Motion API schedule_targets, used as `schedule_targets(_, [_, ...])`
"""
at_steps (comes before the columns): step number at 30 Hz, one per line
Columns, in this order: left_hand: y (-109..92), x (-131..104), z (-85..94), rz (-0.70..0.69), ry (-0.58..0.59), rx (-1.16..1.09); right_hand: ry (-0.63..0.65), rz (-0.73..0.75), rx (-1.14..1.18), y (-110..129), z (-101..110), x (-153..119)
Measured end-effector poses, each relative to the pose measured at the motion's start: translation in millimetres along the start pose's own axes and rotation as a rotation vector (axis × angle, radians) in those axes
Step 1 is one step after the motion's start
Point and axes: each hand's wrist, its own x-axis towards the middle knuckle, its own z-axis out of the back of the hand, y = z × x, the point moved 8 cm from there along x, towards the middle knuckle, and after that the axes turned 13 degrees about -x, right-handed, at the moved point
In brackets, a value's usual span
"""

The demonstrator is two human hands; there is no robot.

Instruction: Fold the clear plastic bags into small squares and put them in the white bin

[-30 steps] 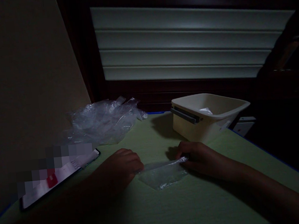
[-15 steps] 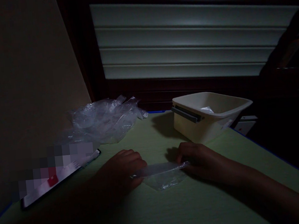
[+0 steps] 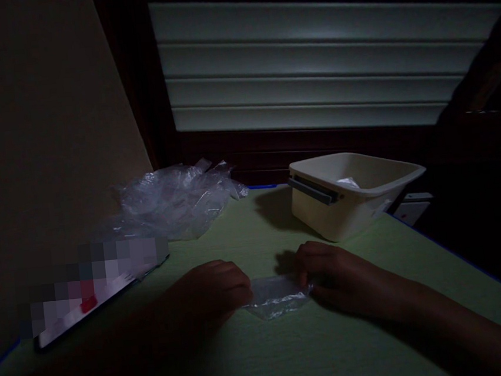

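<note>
A small clear plastic bag [image 3: 279,297] stretches between my two hands, low over the green table [image 3: 302,354]. My left hand [image 3: 220,288] is closed on its left end, thumb and fingers pressed together. At the right end, my right hand [image 3: 327,269] pinches the film with curled fingers. The bag's near part looks folded and catches some light. Dim lighting hides the exact fold and the fingertips' undersides.
A cream plastic bin [image 3: 323,210] with a grey handle stands at the back right, some clear plastic inside. Crumpled clear bags [image 3: 176,201] are heaped at the back left, by the wall. A tablet-like device [image 3: 105,290], partly blurred out, lies at the left.
The bag's raised far edge has come down toward me and lies flatter. My left hand has shifted slightly right and down, narrowing the gap between my hands.
</note>
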Motion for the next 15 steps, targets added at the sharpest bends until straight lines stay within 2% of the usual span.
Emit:
schedule_targets(9, [-13, -6, 11.6, -0.055, -0.072, -0.089, 0.006, 0.02, -0.021, 2, -3, 0])
schedule_targets(13, [-9, -11, 11.0, -0.08, -0.155, -0.095, -0.004, -0.015, -0.156, -5, -2, 1])
schedule_targets(15, [-4, -11, 6.9, -0.054, -0.155, -0.077, -0.023, -0.053, -0.241, -12, 0, 1])
